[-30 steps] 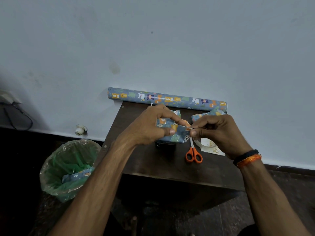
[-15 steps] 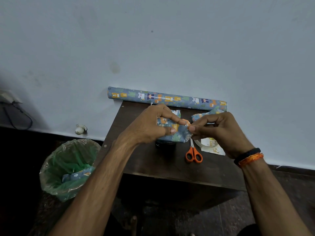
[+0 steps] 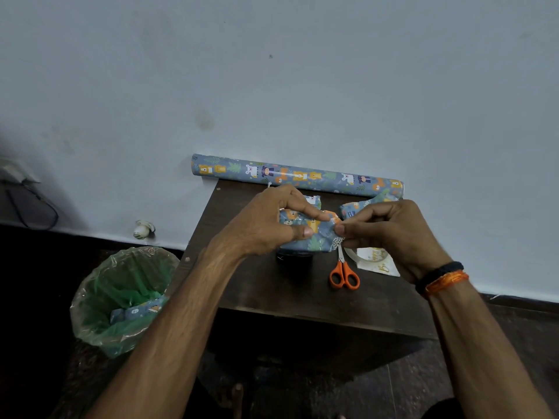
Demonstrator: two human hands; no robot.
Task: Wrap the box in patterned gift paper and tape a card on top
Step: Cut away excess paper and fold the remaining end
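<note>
A small box wrapped in blue animal-print paper is held above the dark wooden table. My left hand grips it from the left, thumb on the front and index finger along the top. My right hand pinches the paper at the box's right end. A white card with gold lettering lies on the table under my right hand, with a clear tape roll beside it. Whether a strip of tape is between my fingers I cannot tell.
A roll of the same gift paper lies along the table's far edge against the wall. A loose paper scrap sits at the back right. Orange-handled scissors lie near the middle. A green-lined bin with paper offcuts stands left of the table.
My right hand has moved left, closing the small gap to the box's right end. My left hand and the box have stayed where they were.
</note>
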